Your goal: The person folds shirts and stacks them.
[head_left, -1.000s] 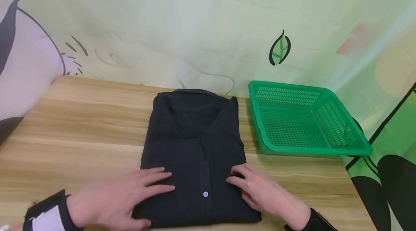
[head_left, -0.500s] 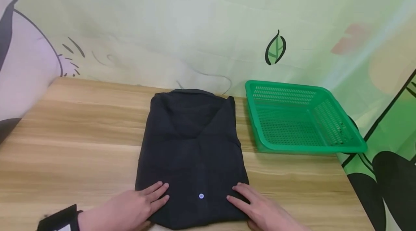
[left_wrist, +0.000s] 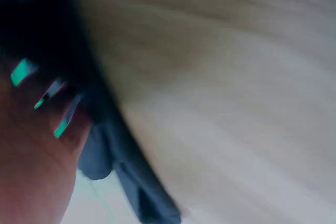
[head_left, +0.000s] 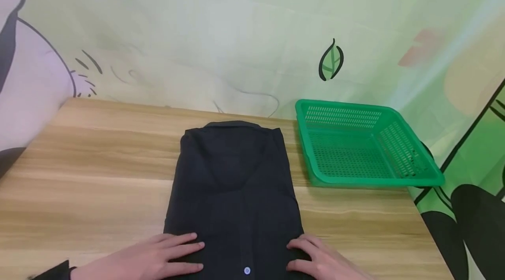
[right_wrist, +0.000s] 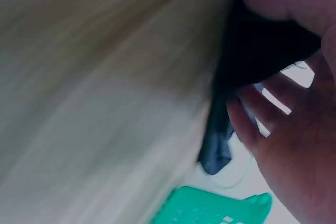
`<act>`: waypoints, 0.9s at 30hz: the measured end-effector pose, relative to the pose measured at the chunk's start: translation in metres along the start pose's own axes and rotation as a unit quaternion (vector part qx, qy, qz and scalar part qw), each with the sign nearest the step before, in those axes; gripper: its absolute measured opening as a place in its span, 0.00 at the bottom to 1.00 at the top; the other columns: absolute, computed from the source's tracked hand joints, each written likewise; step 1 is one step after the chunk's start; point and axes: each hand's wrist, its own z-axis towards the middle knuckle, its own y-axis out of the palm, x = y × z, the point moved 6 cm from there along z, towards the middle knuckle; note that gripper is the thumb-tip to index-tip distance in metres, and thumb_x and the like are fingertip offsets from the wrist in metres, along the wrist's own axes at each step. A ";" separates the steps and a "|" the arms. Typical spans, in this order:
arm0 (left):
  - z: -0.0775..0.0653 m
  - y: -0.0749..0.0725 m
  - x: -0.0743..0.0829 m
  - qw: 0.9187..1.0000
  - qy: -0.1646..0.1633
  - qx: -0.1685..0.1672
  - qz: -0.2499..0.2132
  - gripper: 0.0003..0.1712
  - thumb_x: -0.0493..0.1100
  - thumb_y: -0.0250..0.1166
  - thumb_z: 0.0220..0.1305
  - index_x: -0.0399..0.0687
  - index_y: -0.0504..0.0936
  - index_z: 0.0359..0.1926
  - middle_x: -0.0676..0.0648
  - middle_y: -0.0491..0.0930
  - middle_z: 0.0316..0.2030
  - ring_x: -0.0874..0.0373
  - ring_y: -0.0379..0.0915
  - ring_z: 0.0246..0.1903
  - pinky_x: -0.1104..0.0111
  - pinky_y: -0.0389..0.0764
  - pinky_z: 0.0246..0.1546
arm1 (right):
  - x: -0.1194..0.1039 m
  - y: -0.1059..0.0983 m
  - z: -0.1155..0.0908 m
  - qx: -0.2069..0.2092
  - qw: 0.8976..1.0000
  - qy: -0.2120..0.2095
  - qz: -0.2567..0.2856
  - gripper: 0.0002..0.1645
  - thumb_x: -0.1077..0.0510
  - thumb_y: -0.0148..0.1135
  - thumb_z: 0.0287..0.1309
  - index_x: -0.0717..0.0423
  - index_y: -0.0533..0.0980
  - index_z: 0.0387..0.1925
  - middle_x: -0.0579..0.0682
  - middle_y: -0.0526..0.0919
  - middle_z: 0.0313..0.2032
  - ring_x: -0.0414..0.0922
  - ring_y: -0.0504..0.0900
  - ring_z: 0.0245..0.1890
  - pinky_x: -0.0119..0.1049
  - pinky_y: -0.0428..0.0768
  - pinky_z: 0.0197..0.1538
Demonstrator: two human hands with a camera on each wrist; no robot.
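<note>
A black folded shirt [head_left: 232,201] lies face up on the wooden table, its collar away from me and one white button showing near the front. At its left edge, my left hand [head_left: 158,256] holds the fabric, several fingers spread over the top; its thumb is out of the head view. My right hand [head_left: 321,258] grips the opposite edge with bent fingers. In the right wrist view, dark cloth [right_wrist: 262,45] sits between the right thumb and fingers. The left wrist view shows the shirt's side edge [left_wrist: 121,145] beside the left palm. The shirt's front end is cut off by the frame.
A green plastic basket [head_left: 311,161] with perforated walls stands at the table's back right, close to the shirt. Bare wooden table [head_left: 98,175] stretches to the left. A printed cloth backdrop [head_left: 177,30] hangs behind the table.
The shirt has slid towards me, its collar and button now lower in the head view. Both hands have moved back with it along its side edges. The basket stays in place.
</note>
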 end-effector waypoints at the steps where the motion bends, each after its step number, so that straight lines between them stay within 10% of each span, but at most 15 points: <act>1: -0.002 0.002 0.000 0.999 -0.004 0.008 0.034 0.31 0.64 0.54 0.71 0.62 0.69 0.71 0.48 0.75 0.66 0.51 0.70 0.65 0.66 0.80 0.51 | 0.002 0.002 -0.002 0.007 1.000 0.009 -0.014 0.20 0.37 0.59 0.66 0.34 0.76 0.55 0.46 0.74 0.60 0.43 0.71 0.56 0.40 0.78 0.50; 6: -0.002 0.012 0.006 0.988 0.005 0.043 0.147 0.36 0.68 0.51 0.71 0.63 0.64 0.74 0.53 0.73 0.68 0.58 0.61 0.70 0.72 0.74 0.52 | 0.009 0.005 -0.007 0.025 1.000 0.004 0.005 0.22 0.37 0.60 0.64 0.31 0.77 0.57 0.47 0.73 0.65 0.46 0.68 0.62 0.44 0.78 0.53; 15: 0.004 0.013 0.011 0.989 0.026 0.051 0.134 0.28 0.63 0.53 0.73 0.63 0.72 0.69 0.55 0.78 0.63 0.62 0.76 0.60 0.76 0.71 0.47 | 0.006 -0.002 -0.009 0.057 0.990 -0.024 0.126 0.13 0.53 0.63 0.64 0.40 0.80 0.50 0.52 0.74 0.68 0.45 0.62 0.76 0.39 0.78 0.63; 23: 0.007 0.001 0.008 0.997 0.016 0.050 -0.049 0.25 0.51 0.61 0.70 0.56 0.74 0.67 0.57 0.81 0.60 0.60 0.79 0.59 0.79 0.73 0.49 | 0.015 -0.011 -0.009 0.093 0.963 -0.024 0.252 0.17 0.46 0.55 0.71 0.51 0.77 0.52 0.53 0.83 0.58 0.45 0.78 0.65 0.34 0.79 0.62; 25: 0.010 -0.003 0.006 0.984 0.008 0.030 -0.174 0.25 0.47 0.59 0.71 0.53 0.73 0.67 0.55 0.82 0.59 0.62 0.80 0.58 0.79 0.75 0.51 | 0.018 -0.013 -0.011 0.085 0.945 -0.023 0.314 0.13 0.54 0.57 0.70 0.55 0.76 0.52 0.56 0.85 0.55 0.45 0.80 0.62 0.34 0.79 0.60; 27: 0.013 -0.008 0.004 0.942 -0.018 -0.005 -0.335 0.24 0.43 0.57 0.72 0.51 0.73 0.67 0.52 0.82 0.59 0.61 0.80 0.58 0.76 0.78 0.54 | 0.021 -0.018 -0.011 0.075 0.927 0.004 0.369 0.13 0.65 0.55 0.68 0.56 0.76 0.52 0.56 0.86 0.50 0.41 0.83 0.56 0.32 0.81 0.55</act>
